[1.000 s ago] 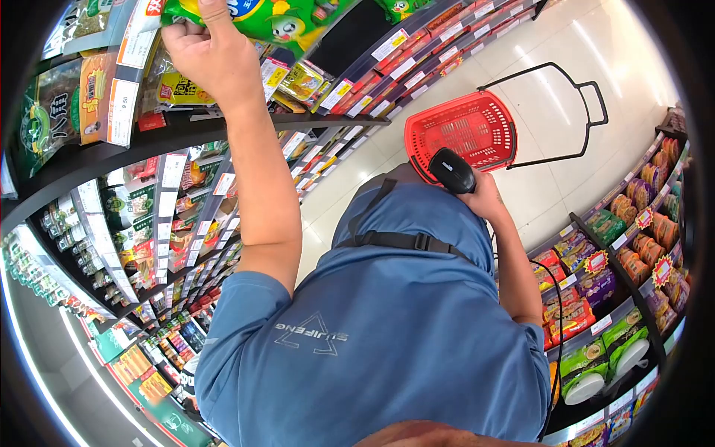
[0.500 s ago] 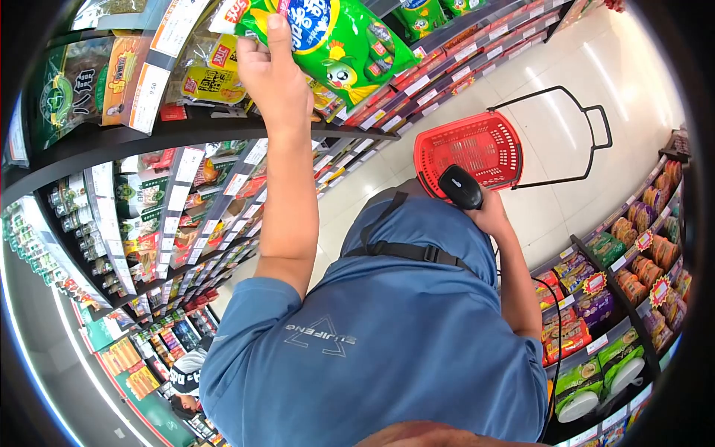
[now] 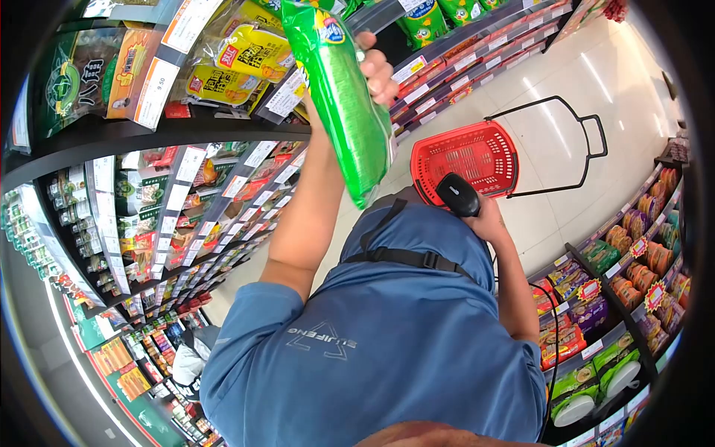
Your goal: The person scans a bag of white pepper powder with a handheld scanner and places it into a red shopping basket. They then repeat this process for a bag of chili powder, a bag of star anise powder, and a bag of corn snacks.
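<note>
My left hand point(image 3: 378, 74) is raised near the upper shelf, its fingers wrapped round the far edge of a green snack bag point(image 3: 344, 112). The bag hangs lengthwise, with its narrow green side toward the camera and part of a blue logo near the top. Low at my waist, my right hand point(image 3: 485, 218) is closed on a black rounded device point(image 3: 458, 195). Just beyond this device, a red basket point(image 3: 465, 158) stands on the floor, its long black handle stretching to the right.
Shelves of packets with price labels point(image 3: 154, 93) curve along the left and top. More green bags point(image 3: 423, 26) sit on the upper shelf. Packaged food point(image 3: 592, 313) fills the shelf at the lower right. Pale tiled floor point(image 3: 551, 156) lies between. Another person point(image 3: 191, 357) is partly visible at the lower left.
My left hand has moved right and turned the green bag from its printed front to its side; the bag now hangs lower. The other person's visible outline has changed.
</note>
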